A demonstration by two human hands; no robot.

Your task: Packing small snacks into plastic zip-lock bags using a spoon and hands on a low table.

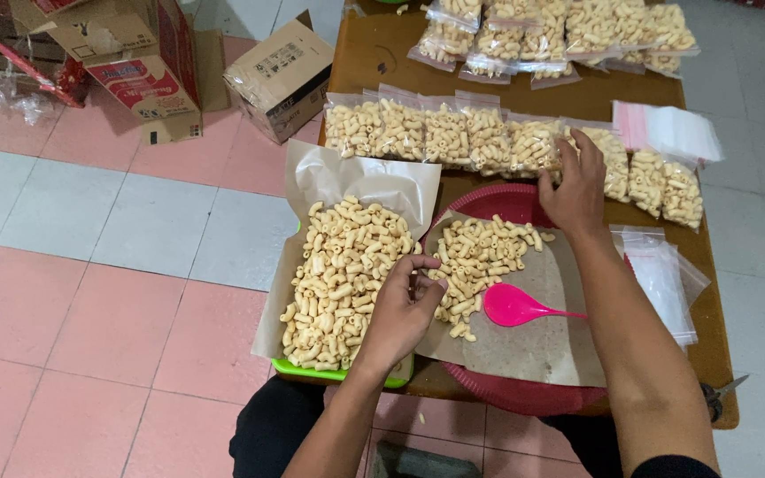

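Your left hand sits between the two piles of snacks, and its fingers are curled in tight, pinching something small and dark that is too tiny to make out. It rests right over the edge of the green tray, which is lined with brown paper and heaped with pale, curly macaroni snacks. Your right hand reaches up to the row of filled clear bags and its fingers grip the top of one bag there. Between your hands is a round red tray with brown paper on it, and a smaller pile of the same snacks lies on that paper. A pink spoon lies on the paper just beside that pile, and no hand touches it. Near your right arm lies a stack of empty clear bags. More filled bags lie at the far end of the brown table. Cardboard boxes stand on the tiled floor on the left.
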